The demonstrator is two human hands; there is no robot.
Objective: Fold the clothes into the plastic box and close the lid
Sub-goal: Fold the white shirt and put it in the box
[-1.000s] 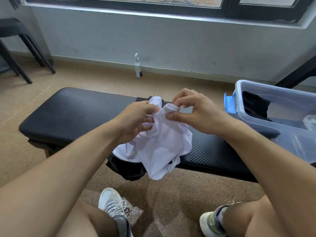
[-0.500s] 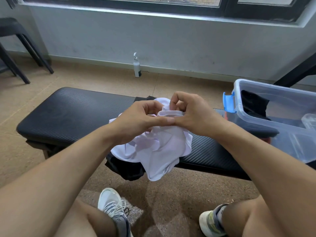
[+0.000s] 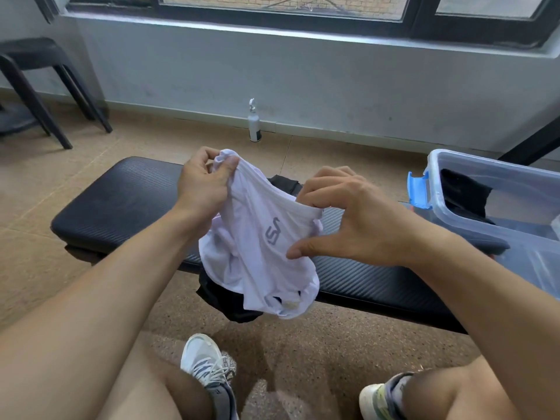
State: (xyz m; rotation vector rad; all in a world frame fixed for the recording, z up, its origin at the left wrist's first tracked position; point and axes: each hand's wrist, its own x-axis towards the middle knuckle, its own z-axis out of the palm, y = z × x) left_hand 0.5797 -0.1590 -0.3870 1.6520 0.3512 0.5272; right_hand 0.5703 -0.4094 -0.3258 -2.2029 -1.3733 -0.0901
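Observation:
A white garment (image 3: 260, 253) with a small grey logo hangs above the black bench (image 3: 121, 201). My left hand (image 3: 203, 183) pinches its waistband at the upper left. My right hand (image 3: 351, 216) grips the band's other end with its fingers, thumb spread below. Under it a black garment (image 3: 227, 298) lies on the bench and droops over the front edge. The clear plastic box (image 3: 485, 177) with a blue latch (image 3: 418, 192) stands open on the bench's right end, dark clothing (image 3: 463, 192) inside.
A pump bottle (image 3: 254, 122) stands on the floor by the wall behind the bench. A black stool (image 3: 39, 86) is at the far left. My knees and two sneakers (image 3: 209, 365) are in front of the bench.
My hands were bunched together on the white garment. They have now moved apart and lifted, stretching its waistband open so the logo shows.

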